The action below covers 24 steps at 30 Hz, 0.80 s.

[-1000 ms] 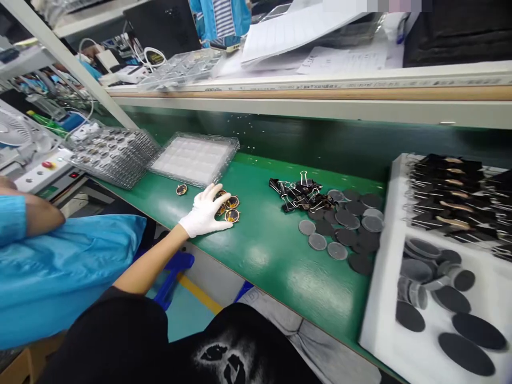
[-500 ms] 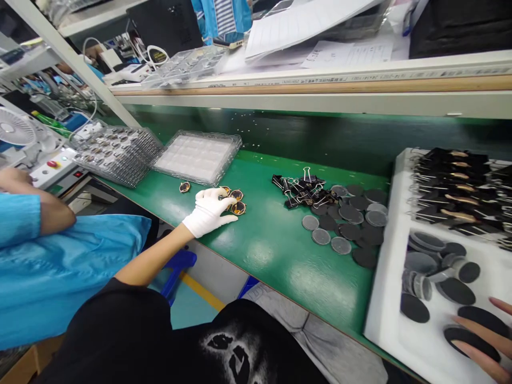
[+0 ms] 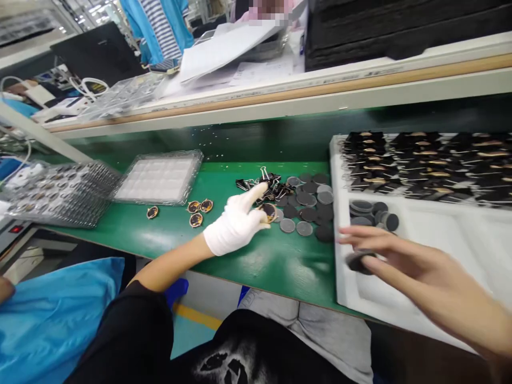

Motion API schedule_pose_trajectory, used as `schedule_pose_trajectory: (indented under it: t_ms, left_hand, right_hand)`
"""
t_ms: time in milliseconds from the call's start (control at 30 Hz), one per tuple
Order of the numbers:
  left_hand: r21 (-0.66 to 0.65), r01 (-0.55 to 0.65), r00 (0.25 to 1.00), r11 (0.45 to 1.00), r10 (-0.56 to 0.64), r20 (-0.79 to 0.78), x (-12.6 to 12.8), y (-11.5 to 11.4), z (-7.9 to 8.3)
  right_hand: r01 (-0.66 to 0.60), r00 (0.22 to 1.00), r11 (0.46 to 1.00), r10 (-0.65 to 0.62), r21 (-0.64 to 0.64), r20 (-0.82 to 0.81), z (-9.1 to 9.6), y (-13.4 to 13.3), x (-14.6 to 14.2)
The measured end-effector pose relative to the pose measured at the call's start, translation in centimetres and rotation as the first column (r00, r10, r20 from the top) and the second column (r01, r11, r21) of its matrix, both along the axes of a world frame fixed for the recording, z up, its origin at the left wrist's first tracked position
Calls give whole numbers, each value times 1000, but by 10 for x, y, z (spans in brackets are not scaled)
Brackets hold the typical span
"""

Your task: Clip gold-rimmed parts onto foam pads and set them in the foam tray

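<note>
My left hand (image 3: pixel 237 224), in a white glove, hovers over the green bench beside a heap of black binder clips (image 3: pixel 266 188) and pinches a round gold-rimmed piece (image 3: pixel 269 212) between thumb and fingers. My bare right hand (image 3: pixel 404 264) reaches over the white foam tray (image 3: pixel 440 234) and grips a dark round disc (image 3: pixel 359 261). Three more gold-rimmed pieces (image 3: pixel 199 210) lie to the left of my left hand, and a single one (image 3: pixel 152 212) lies further left. Grey and black discs (image 3: pixel 308 205) are scattered between the clips and the tray.
A clear plastic blister tray (image 3: pixel 160 178) and a stack of filled trays (image 3: pixel 56 192) stand at the left. The foam tray's far part holds rows of clipped black parts (image 3: pixel 424 160). A person in a blue coat (image 3: pixel 52 314) sits at my left. A raised shelf (image 3: pixel 280 90) runs behind.
My left hand moved right from the group of gold-rimmed pieces to the binder clips, carrying one piece. My right hand came in over the foam tray and took hold of a dark disc.
</note>
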<state>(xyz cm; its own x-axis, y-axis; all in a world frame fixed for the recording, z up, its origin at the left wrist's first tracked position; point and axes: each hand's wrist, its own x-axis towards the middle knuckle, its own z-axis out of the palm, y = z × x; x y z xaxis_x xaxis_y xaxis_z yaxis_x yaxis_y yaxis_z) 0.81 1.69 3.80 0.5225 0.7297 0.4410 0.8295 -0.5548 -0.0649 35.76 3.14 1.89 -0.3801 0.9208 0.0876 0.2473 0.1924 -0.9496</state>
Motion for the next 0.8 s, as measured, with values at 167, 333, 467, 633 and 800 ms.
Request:
schedule_pose_trajectory:
  t_ms: [167,333,467,633,800]
  left_hand:
    - [-181,137,968,974,-93,232,66,37,5]
    - [-223,184,750,957,10,661,77,47,-4]
    - [-561,146,660,815,342,669,79,49,-6]
    - [-738,192,610,647,510,606,84,53,2]
    - [-777,387,547,497,554,627,83,56,8]
  right_hand:
    - [-157,917,959,52,-238,-396,14,20,-63]
    - [-88,861,959,-64,-271,-505,-9,38,-66]
    - [-77,880,964,-54,-253,-473,-19,43,-67]
    - [245,922,919,-122,310,-367,-25,41,-66]
    - [114,993,574,-74,811,-88,-34,41,-60]
